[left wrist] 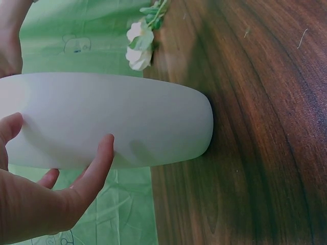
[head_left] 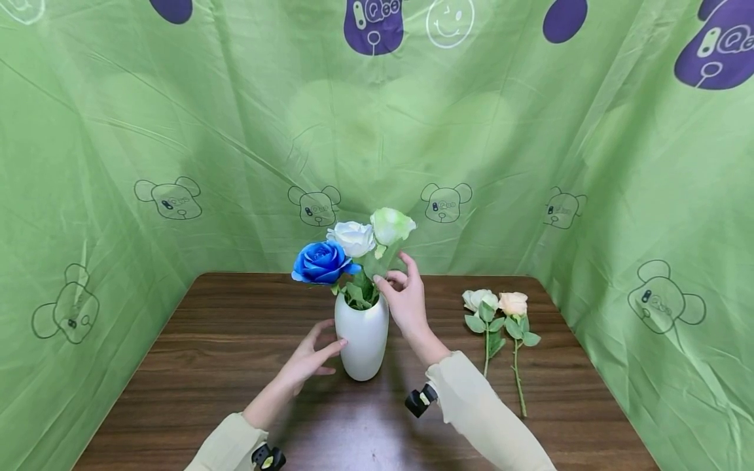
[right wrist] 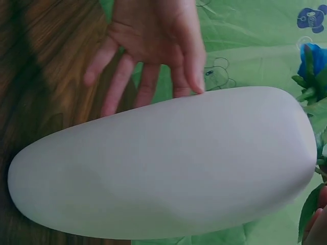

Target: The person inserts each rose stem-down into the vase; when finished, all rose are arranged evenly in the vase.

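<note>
Three roses (head_left: 351,239) stand in a vase (head_left: 362,343) on the table (head_left: 235,327). The left hand (head_left: 307,358), loosely spread, touches the vase; the right hand (head_left: 408,299) is at the green rose's (head_left: 391,227) leaves (head_left: 377,263), its grip unclear.

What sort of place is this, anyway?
Probably a makeshift recording booth: printed green cloth hangs on three sides of a wood-grain table, and the small black wrist-worn devices look like cameras.

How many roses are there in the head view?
5: a blue rose, a white rose and a pale green rose above the white vase; a cream rose and a peach rose on the table, right of it. None appears hidden.
</note>
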Action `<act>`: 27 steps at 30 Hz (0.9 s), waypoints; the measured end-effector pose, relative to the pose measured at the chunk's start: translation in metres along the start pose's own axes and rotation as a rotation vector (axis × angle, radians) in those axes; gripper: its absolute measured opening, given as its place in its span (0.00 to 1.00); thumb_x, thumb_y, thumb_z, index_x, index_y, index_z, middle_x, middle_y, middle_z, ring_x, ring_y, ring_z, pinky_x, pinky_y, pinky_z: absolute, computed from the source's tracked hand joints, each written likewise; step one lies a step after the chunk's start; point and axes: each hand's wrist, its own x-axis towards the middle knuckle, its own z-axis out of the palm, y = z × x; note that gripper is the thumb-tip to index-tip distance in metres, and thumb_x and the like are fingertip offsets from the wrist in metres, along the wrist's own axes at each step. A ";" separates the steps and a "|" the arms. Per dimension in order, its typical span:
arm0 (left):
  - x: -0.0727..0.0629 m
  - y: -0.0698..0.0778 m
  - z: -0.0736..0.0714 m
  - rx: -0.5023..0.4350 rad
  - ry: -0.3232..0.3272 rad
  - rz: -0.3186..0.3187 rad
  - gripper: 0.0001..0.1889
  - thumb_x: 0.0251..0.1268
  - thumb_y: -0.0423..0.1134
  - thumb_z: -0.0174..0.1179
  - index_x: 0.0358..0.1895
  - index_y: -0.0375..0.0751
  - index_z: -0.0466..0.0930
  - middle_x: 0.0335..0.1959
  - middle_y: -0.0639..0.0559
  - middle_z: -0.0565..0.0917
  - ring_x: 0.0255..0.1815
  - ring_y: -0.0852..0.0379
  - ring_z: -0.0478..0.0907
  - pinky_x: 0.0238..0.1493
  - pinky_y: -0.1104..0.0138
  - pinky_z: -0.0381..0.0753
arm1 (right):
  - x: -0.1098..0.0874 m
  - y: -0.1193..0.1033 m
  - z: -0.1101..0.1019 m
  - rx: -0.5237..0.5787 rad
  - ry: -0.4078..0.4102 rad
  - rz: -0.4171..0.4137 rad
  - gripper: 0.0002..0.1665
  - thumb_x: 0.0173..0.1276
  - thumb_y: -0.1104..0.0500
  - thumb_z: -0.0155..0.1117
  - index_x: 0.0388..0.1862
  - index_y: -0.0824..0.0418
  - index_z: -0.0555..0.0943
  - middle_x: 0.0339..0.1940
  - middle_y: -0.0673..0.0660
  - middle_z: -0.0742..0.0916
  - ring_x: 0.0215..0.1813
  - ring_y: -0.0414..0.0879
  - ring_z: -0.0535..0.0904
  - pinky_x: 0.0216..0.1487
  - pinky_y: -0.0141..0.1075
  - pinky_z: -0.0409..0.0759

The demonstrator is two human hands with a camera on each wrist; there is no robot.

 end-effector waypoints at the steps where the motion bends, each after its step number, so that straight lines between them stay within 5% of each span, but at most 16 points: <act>1: 0.000 0.000 0.000 0.000 -0.001 0.001 0.30 0.60 0.40 0.57 0.63 0.38 0.54 0.56 0.29 0.63 0.51 0.34 0.67 0.36 0.52 0.76 | -0.002 0.000 0.000 -0.014 -0.008 -0.013 0.35 0.55 0.69 0.61 0.61 0.68 0.59 0.28 0.62 0.82 0.30 0.45 0.72 0.34 0.33 0.71; 14: 0.000 0.000 0.000 0.007 0.009 0.006 0.30 0.59 0.40 0.57 0.63 0.38 0.54 0.55 0.29 0.63 0.51 0.34 0.67 0.35 0.53 0.77 | -0.010 0.002 0.000 -0.142 -0.089 -0.074 0.33 0.54 0.70 0.62 0.59 0.70 0.62 0.28 0.64 0.82 0.37 0.53 0.75 0.46 0.48 0.69; 27: 0.000 0.000 0.001 -0.007 0.011 0.006 0.30 0.59 0.39 0.57 0.63 0.37 0.54 0.55 0.29 0.63 0.51 0.34 0.67 0.35 0.53 0.77 | 0.001 0.020 -0.030 0.007 0.020 -0.089 0.28 0.55 0.70 0.62 0.56 0.66 0.66 0.39 0.67 0.81 0.36 0.50 0.73 0.33 0.30 0.69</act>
